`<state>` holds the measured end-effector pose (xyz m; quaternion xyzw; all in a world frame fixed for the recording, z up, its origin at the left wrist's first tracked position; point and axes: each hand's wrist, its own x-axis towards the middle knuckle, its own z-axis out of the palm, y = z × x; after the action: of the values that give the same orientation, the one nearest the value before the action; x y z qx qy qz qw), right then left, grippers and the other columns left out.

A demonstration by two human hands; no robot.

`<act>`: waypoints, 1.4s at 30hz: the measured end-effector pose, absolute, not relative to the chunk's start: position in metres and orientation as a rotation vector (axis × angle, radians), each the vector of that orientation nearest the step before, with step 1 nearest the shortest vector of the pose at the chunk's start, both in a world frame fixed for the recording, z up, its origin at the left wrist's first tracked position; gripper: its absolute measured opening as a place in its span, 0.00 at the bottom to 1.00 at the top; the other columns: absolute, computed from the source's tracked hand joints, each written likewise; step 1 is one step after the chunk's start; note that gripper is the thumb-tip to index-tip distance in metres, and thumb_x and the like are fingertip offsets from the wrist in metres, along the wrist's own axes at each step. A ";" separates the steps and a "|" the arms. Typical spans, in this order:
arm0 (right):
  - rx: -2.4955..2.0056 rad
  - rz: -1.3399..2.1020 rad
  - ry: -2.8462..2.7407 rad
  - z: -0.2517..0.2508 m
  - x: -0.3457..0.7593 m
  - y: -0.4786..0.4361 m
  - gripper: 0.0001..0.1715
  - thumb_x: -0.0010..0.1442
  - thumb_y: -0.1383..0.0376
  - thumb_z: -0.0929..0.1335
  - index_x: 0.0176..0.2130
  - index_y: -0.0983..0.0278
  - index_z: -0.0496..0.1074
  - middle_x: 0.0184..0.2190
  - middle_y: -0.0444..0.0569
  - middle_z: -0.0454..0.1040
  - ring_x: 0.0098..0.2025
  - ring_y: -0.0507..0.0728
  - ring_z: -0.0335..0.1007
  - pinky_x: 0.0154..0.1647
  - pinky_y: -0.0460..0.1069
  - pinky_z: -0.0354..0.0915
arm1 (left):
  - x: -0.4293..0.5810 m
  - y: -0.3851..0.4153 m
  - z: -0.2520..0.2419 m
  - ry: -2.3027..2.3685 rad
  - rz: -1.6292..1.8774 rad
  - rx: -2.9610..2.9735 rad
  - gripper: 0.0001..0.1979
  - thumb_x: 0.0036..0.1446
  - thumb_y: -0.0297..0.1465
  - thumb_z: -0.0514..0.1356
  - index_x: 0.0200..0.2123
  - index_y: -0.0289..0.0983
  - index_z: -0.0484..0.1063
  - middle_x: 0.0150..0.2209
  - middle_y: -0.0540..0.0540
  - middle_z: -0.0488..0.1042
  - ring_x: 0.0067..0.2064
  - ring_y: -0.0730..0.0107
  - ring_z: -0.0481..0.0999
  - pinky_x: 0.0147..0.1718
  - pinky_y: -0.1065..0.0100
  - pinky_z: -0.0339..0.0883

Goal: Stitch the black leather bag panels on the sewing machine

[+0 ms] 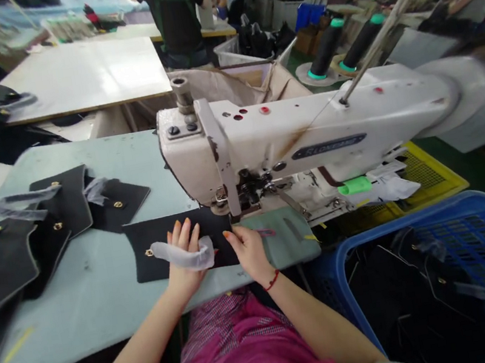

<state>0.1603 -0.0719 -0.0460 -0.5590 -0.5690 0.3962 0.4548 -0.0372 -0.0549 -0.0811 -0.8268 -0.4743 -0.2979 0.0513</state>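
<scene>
A black leather piece (161, 246) with a gold stud lies on the pale green sewing table (103, 289) under the head of a white sewing machine (291, 137). My left hand (185, 258) rests flat on the piece, fingers spread, with a clear plastic strip (180, 254) lying across its back. My right hand (246, 248) presses on the piece's right edge just below the needle area (227, 202), fingers extended.
Several black pieces with gold studs and plastic strips (46, 219) are stacked at the left. A blue crate (445, 272) holding dark pieces stands at the right, a yellow tray (435, 175) behind it. Thread cones (326, 45) stand behind the machine. A person (173, 8) stands at a far table.
</scene>
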 end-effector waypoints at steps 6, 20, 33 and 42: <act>-1.363 1.038 -1.365 -0.040 0.167 -0.073 0.25 0.66 0.50 0.63 0.29 0.65 0.71 0.23 0.43 0.64 0.27 0.51 0.57 0.29 0.45 0.53 | -0.049 -0.024 -0.041 -1.166 -0.782 -2.833 0.14 0.59 0.39 0.63 0.45 0.41 0.78 0.56 0.39 0.76 0.61 0.45 0.71 0.63 0.37 0.56; -1.413 1.133 -1.298 -0.021 0.169 -0.076 0.28 0.65 0.48 0.62 0.23 0.63 0.59 0.22 0.42 0.55 0.26 0.50 0.50 0.26 0.45 0.48 | -0.046 -0.047 -0.034 -1.422 -0.754 -2.876 0.13 0.63 0.37 0.56 0.43 0.40 0.78 0.56 0.43 0.76 0.57 0.55 0.77 0.58 0.52 0.70; -1.419 1.132 -1.303 -0.022 0.169 -0.049 0.28 0.64 0.47 0.63 0.22 0.64 0.60 0.21 0.41 0.54 0.25 0.49 0.49 0.26 0.46 0.46 | -0.041 -0.018 -0.019 -1.572 -0.820 -3.004 0.24 0.63 0.51 0.52 0.38 0.38 0.78 0.51 0.39 0.79 0.52 0.52 0.79 0.56 0.53 0.71; -1.419 1.081 -1.485 -0.021 0.178 -0.067 0.23 0.67 0.54 0.63 0.25 0.63 0.63 0.21 0.41 0.61 0.26 0.50 0.58 0.27 0.45 0.52 | -0.050 -0.005 -0.024 -1.399 -0.796 -2.951 0.19 0.63 0.48 0.55 0.39 0.39 0.76 0.53 0.39 0.77 0.58 0.50 0.74 0.60 0.48 0.66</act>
<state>0.1777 -0.0665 -0.0212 -0.5606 -0.5866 0.4270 0.3991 -0.0495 -0.0048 -0.0244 -0.8726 -0.4138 -0.2353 -0.1098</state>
